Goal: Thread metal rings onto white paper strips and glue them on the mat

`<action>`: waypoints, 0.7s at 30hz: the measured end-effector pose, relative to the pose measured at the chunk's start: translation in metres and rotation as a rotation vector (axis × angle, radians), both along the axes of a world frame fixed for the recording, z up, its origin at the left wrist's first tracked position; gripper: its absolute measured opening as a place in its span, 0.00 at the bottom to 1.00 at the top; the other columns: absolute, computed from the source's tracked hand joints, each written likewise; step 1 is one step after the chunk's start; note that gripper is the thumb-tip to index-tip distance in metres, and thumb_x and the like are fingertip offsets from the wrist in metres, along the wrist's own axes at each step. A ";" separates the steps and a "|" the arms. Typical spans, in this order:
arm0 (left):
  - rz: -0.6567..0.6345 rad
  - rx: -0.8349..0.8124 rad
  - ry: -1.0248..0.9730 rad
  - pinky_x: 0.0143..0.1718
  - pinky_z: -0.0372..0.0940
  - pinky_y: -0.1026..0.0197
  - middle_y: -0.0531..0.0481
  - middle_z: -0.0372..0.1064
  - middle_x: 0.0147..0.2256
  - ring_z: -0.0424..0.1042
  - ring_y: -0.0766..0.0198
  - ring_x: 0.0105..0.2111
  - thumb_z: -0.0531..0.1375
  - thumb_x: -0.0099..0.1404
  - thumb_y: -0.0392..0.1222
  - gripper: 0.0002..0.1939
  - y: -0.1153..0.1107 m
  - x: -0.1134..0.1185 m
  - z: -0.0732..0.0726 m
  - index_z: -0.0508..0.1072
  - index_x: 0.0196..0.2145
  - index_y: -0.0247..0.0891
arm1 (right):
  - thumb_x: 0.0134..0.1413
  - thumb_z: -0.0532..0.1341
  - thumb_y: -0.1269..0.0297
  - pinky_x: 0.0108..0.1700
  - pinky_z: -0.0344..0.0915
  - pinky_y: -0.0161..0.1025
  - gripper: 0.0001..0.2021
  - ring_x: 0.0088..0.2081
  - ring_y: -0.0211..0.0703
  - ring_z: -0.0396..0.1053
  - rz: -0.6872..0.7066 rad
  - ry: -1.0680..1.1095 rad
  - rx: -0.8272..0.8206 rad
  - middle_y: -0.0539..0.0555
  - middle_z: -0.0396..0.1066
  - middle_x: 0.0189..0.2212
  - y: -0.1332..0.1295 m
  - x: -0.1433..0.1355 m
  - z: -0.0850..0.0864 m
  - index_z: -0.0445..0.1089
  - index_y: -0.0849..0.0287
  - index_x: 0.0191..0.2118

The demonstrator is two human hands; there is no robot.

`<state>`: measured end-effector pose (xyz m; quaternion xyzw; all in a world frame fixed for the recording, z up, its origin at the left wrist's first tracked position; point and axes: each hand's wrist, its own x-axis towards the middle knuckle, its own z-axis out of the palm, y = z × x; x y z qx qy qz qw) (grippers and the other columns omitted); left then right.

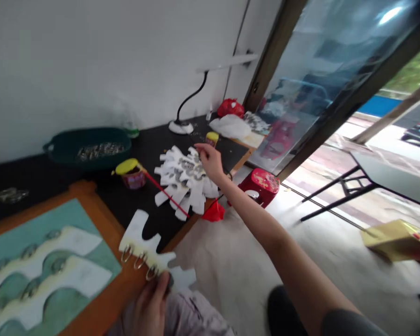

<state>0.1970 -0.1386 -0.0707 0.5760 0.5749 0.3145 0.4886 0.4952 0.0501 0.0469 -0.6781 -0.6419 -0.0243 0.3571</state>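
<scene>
My left hand [152, 298] grips a white scalloped strip [150, 247] by its lower edge, thumb on top. Several metal rings hang along the strip's yellowish middle. Farther forward, my right hand [210, 161] reaches over a spread pile of similar white strips [182, 179] with grey metal pieces on them. Its fingers look stretched out at the pile's far right edge; slight blur hides whether they touch it. At the left, a wood-framed green board [87, 219] bears more white scalloped strips with rings.
On the black table are a dark green basin [87, 133] of small metal parts, a yellow-lidded tub [131, 175] with a red stick beside it, a desk lamp [181, 127] and a red bag [231, 108]. A red stool-like object [262, 184] stands right, near a glass door.
</scene>
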 end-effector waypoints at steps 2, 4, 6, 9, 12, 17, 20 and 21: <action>0.069 -0.124 -0.120 0.38 0.70 0.58 0.48 0.76 0.33 0.75 0.55 0.36 0.59 0.58 0.53 0.13 -0.003 0.006 -0.002 0.77 0.31 0.43 | 0.67 0.46 0.69 0.52 0.66 0.41 0.17 0.47 0.41 0.71 0.170 0.181 0.250 0.56 0.74 0.44 -0.060 -0.033 -0.012 0.66 0.59 0.55; 0.199 -0.329 -0.442 0.36 0.69 0.59 0.48 0.75 0.32 0.73 0.58 0.33 0.63 0.54 0.56 0.16 -0.004 0.012 -0.002 0.75 0.30 0.40 | 0.66 0.51 0.67 0.50 0.67 0.41 0.15 0.43 0.40 0.72 0.272 0.278 0.252 0.53 0.74 0.39 -0.122 -0.063 -0.025 0.66 0.54 0.55; 0.299 -0.483 -0.655 0.33 0.68 0.63 0.50 0.75 0.31 0.72 0.62 0.30 0.69 0.47 0.55 0.19 -0.003 0.016 0.000 0.75 0.29 0.38 | 0.65 0.52 0.68 0.48 0.69 0.40 0.16 0.41 0.39 0.73 0.299 0.370 0.142 0.52 0.74 0.38 -0.173 -0.088 -0.037 0.64 0.51 0.56; 0.355 -0.600 -0.770 0.33 0.67 0.66 0.53 0.74 0.29 0.70 0.67 0.29 0.74 0.39 0.49 0.21 -0.006 0.019 0.008 0.75 0.29 0.37 | 0.65 0.54 0.66 0.48 0.69 0.40 0.18 0.43 0.40 0.72 0.290 0.497 -0.088 0.53 0.74 0.41 -0.217 -0.114 -0.059 0.60 0.51 0.59; 0.342 -0.598 -0.785 0.33 0.67 0.67 0.54 0.73 0.27 0.70 0.67 0.29 0.76 0.36 0.45 0.20 -0.011 0.019 0.016 0.76 0.27 0.38 | 0.65 0.55 0.64 0.45 0.70 0.40 0.20 0.41 0.41 0.73 0.327 0.604 -0.225 0.53 0.75 0.40 -0.225 -0.126 -0.074 0.57 0.53 0.61; 0.367 -0.573 -0.787 0.30 0.64 0.69 0.57 0.71 0.24 0.67 0.69 0.26 0.76 0.34 0.43 0.20 -0.014 0.018 0.015 0.75 0.25 0.38 | 0.62 0.57 0.68 0.47 0.68 0.41 0.17 0.45 0.43 0.71 0.269 0.567 -0.047 0.55 0.74 0.43 -0.203 -0.122 -0.066 0.63 0.54 0.56; 0.386 -0.590 -0.806 0.30 0.64 0.69 0.57 0.71 0.25 0.68 0.70 0.27 0.76 0.33 0.42 0.21 -0.013 0.018 0.012 0.75 0.27 0.38 | 0.62 0.56 0.69 0.46 0.67 0.40 0.09 0.44 0.43 0.71 0.249 0.501 -0.021 0.56 0.74 0.42 -0.193 -0.122 -0.053 0.68 0.56 0.47; 0.385 -0.589 -0.809 0.30 0.64 0.69 0.57 0.71 0.26 0.68 0.70 0.27 0.76 0.34 0.43 0.21 -0.013 0.018 0.011 0.75 0.27 0.38 | 0.62 0.56 0.68 0.45 0.67 0.39 0.08 0.42 0.42 0.71 0.272 0.483 -0.069 0.55 0.74 0.40 -0.192 -0.124 -0.050 0.68 0.56 0.45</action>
